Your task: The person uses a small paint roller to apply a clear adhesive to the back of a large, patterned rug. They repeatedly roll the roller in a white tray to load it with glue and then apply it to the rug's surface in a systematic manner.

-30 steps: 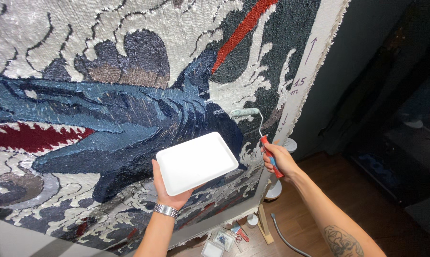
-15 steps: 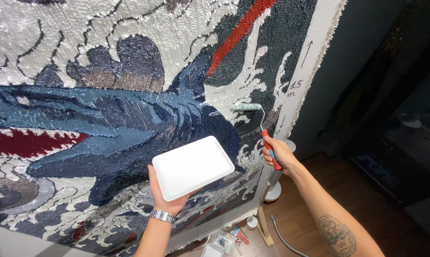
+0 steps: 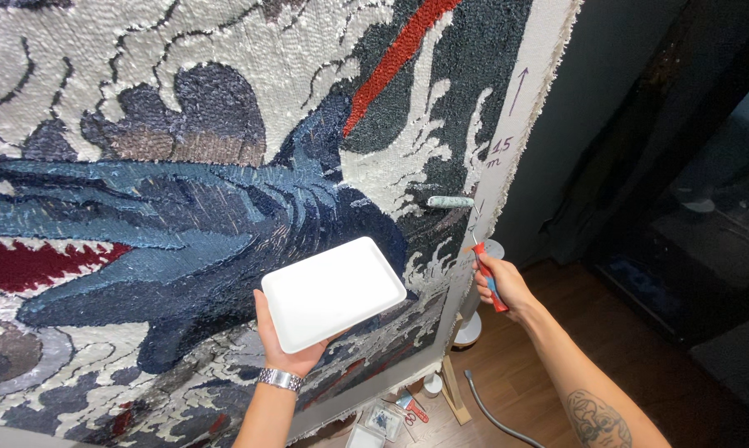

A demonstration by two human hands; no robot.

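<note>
The right hand [image 3: 505,286], clenched on the small roller [image 3: 451,202], has pushed it higher up the rug [image 3: 184,191], while the left hand [image 3: 287,353] still holds the white tray [image 3: 333,292].

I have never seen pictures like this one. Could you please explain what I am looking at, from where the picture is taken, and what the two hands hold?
The camera sits on a person's head and looks down along their own arms. There is no machine, only two bare hands. In front of them stands a large tufted rug, stretched upright, in blue, white, grey and red yarn, with a bare cloth border along its right edge. The left hand carries a white rectangular tray from beneath, held nearly flat; a metal wristband is on that wrist. The right hand grips the red handle of a small paint roller, whose sleeve lies against the rug near the border. Below is a wooden floor with small items I cannot identify.
</note>
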